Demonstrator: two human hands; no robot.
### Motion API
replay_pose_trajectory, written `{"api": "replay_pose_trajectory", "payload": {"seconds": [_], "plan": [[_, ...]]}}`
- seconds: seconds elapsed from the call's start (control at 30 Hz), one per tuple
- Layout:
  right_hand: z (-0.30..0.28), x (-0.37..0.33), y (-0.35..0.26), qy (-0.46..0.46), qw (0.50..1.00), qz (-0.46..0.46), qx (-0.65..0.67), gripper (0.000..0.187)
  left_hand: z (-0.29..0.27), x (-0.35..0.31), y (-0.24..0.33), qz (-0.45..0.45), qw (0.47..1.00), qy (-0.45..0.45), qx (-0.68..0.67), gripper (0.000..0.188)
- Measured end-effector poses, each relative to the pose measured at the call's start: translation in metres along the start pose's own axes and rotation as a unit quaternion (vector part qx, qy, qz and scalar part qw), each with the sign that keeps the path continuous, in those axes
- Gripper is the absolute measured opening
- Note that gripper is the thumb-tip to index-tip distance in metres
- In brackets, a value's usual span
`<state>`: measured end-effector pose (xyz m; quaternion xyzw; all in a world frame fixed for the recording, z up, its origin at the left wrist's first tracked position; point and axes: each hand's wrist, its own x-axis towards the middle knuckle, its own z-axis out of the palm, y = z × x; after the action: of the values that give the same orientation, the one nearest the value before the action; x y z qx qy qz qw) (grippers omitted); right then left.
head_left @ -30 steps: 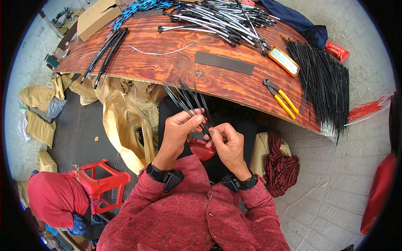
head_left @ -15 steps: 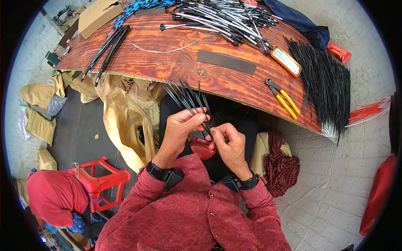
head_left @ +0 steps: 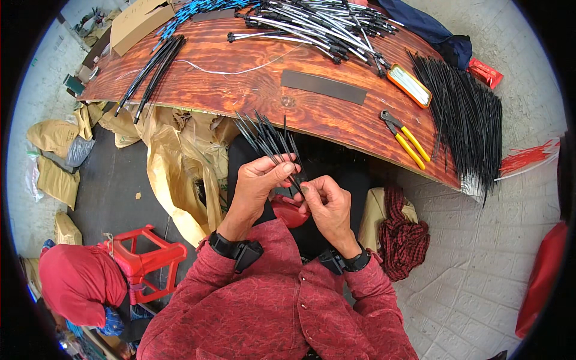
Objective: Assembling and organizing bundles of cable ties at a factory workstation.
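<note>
My left hand [head_left: 259, 183] is closed round a fanned bundle of thin black rods [head_left: 267, 139], whose loose ends point up and away toward the table edge. Thumb and fingers of my right hand [head_left: 327, 207] pinch at the near end of the same bundle. Exactly what the right fingertips grip is partly hidden by the thumb. Both hands are close together above my lap, just short of the table [head_left: 234, 96]. A red rounded thing [head_left: 289, 213] shows below them.
On the table lie nippers with yellow handles [head_left: 409, 144], a flat dark strip [head_left: 324, 87], an orange-rimmed box [head_left: 409, 85], silver rods with black fittings [head_left: 306, 36] and a large heap of thin black rods [head_left: 465, 120]. A red stool [head_left: 147, 261] and brown paper [head_left: 171, 180] are at left.
</note>
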<state>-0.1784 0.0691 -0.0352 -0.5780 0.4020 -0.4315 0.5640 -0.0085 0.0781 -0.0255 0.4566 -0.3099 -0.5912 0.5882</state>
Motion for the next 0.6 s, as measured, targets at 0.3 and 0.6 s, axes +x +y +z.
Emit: {"api": "replay_pose_trajectory", "payload": {"seconds": [0.3,0.6], "plan": [[-0.0006,-0.0027,0.0006,-0.003,1.0,0.003,0.007,0.015,0.0007,-0.0016,-0.001,-0.002,1.0,-0.003,0.004,0.023],[-0.0004,-0.0043,0.0016,-0.001,1.0,-0.003,0.004,0.016,0.0005,-0.0018,-0.0039,0.003,1.0,-0.006,0.0,0.021]]}}
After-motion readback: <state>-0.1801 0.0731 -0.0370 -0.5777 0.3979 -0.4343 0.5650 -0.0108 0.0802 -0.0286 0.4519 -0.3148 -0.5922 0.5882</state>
